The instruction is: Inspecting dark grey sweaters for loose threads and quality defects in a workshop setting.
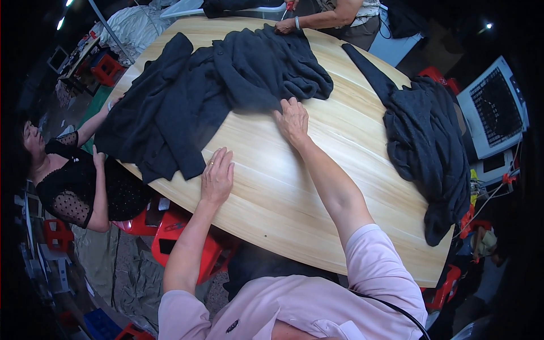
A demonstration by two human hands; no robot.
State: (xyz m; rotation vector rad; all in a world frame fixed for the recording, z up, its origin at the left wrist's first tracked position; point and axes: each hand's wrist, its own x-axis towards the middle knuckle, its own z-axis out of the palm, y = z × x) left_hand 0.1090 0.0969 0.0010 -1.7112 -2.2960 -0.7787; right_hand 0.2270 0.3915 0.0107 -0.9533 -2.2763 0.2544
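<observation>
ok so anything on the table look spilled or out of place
A small dark speck stands out on the pale tabletop near the person's side, too small to identify. Nothing looks spilled; the dark garments lie rumpled.

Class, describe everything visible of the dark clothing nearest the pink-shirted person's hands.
The dark clothing looks soft, matte and nearly black. Its left part lies flatter; its right part is bunched in folds. One garment or several is unclear. It spreads over the far left of the pale wooden table. The right hand touches its near edge; the left hand lies beside its near corner; a co-worker's hand is at its far edge.
</observation>
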